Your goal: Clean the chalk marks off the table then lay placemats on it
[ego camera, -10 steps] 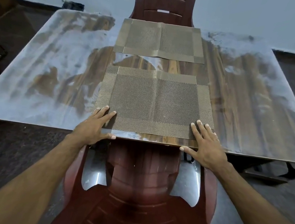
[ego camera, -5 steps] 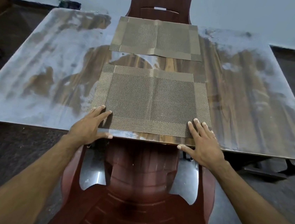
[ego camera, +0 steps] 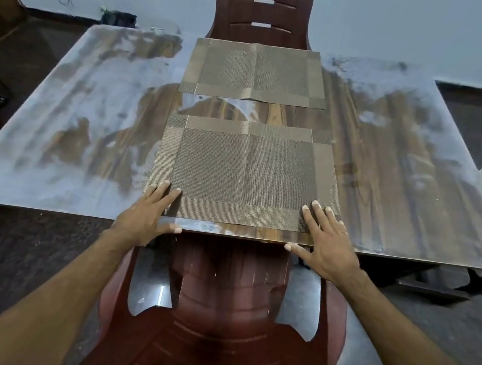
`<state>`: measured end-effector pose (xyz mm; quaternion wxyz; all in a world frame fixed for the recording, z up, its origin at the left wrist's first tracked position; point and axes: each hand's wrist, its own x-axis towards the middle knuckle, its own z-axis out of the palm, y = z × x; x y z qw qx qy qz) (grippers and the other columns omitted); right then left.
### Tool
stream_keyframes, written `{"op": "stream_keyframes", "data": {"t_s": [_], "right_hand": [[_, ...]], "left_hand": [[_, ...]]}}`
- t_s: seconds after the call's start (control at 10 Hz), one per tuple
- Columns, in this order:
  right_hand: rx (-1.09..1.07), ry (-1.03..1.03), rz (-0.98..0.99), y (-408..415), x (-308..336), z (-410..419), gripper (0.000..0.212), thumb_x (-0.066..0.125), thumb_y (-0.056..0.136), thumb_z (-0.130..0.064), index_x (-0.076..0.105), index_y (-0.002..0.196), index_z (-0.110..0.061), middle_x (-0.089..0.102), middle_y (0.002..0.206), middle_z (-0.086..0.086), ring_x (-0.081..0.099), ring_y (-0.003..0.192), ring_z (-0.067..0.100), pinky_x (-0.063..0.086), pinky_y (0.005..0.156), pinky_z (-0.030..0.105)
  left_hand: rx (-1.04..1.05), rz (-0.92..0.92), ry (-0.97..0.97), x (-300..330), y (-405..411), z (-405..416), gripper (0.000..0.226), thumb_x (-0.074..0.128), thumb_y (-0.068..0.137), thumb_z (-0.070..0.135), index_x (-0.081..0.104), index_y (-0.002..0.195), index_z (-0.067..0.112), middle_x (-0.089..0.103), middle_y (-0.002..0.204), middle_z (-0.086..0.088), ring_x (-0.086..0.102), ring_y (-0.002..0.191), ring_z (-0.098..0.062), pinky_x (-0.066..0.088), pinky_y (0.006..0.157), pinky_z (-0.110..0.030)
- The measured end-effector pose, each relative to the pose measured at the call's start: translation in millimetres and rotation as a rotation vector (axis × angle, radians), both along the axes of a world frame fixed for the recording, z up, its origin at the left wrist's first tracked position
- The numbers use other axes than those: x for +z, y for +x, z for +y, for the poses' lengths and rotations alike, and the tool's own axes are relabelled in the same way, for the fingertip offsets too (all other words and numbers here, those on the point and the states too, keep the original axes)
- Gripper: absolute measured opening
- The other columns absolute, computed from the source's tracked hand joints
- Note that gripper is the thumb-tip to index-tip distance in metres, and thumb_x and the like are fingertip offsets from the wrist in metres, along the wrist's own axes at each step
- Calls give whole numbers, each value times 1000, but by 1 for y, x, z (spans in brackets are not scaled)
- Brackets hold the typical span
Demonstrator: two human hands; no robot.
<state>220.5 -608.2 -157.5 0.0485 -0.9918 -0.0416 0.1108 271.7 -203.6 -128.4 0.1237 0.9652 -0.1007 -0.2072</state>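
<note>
the near placemat [ego camera: 245, 173] lies flat on the table [ego camera: 69, 120], its front edge just inside the table's near edge, roughly centred ahead of the person. it is a woven brown mat with a lighter border and a crease down its middle. it looks thin, light and bendy rather than stiff, so it would probably flop if lifted by one corner and slide easily on the smooth top; the two front corners, or flat pressure on them, look like the best places to steer it.

the left hand [ego camera: 147, 216] rests flat on the front left corner, fingers straight, thumb out along the table edge. the right hand [ego camera: 327, 243] does the same on the front right corner. neither hand grips anything; both simply press down.

a second placemat [ego camera: 255, 73] lies at the far side, well apart from the first, with bare wood between them.

the dark wood-grain table carries wide pale, chalky smears on the left and on the far right, so the cleaning looks only partly effective. a dark red chair [ego camera: 217, 329] stands under the near edge, another chair [ego camera: 262, 10] beyond the far edge. behind is a pale wall [ego camera: 401, 26] and a dark floor [ego camera: 16, 246].
</note>
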Motion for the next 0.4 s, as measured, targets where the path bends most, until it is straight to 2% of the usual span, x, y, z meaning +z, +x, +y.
{"op": "stream_keyframes", "data": {"t_s": [0.1, 0.2, 0.4], "right_hand": [[17, 47, 60, 1, 5, -3, 100, 34, 84, -81, -2, 159, -26, -10, 166, -1, -7, 153, 25, 5, 122, 48], [9, 84, 159, 4, 20, -8, 96, 33, 86, -80, -6, 158, -29, -15, 166, -1, -10, 153, 24, 4, 122, 48], [-120, 209, 117, 9, 71, -24, 88, 32, 88, -77, 5, 158, -30, -1, 167, 0, -2, 154, 21, 10, 124, 45]], "left_hand": [[-13, -15, 11, 1, -4, -1, 95, 57, 90, 57, -1, 158, 22, -11, 166, -3, -8, 153, -27, 12, 123, -46], [15, -30, 7, 7, -11, -3, 90, 52, 93, 57, 4, 159, 21, -7, 166, -5, -5, 153, -26, 12, 123, -45], [61, -104, -63, 38, -9, -25, 74, 45, 98, 53, 17, 158, 21, -5, 167, -3, 7, 154, -22, 21, 122, -44]]}}
